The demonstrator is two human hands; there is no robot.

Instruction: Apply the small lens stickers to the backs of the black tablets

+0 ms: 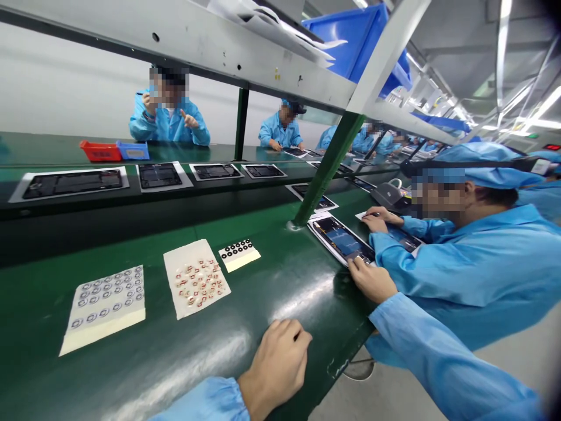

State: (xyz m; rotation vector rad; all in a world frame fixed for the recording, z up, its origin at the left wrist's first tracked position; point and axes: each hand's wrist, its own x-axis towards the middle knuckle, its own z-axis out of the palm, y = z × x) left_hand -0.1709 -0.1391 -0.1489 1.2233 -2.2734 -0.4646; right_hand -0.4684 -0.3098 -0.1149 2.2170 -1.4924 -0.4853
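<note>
My left hand [279, 359] rests on the green bench top with its fingers curled in and the thumb against them; nothing shows in it. My right hand [372, 282] reaches out to the right, its fingers closed on the near end of a dark tablet-like panel [344, 237] lying on a white sheet. To the left of my left hand lie a sheet with small red-edged pieces [199, 280], a sheet of ring-shaped stickers [107, 301] and a small card with black round stickers [239, 251].
A green-and-white post [322, 169] stands beside the panel. More dark panels [74, 182] on white sheets line the raised ledge. Close on the right, a co-worker in blue [473, 257] handles another panel. Red [100, 152] and blue [134, 151] bins sit at the back.
</note>
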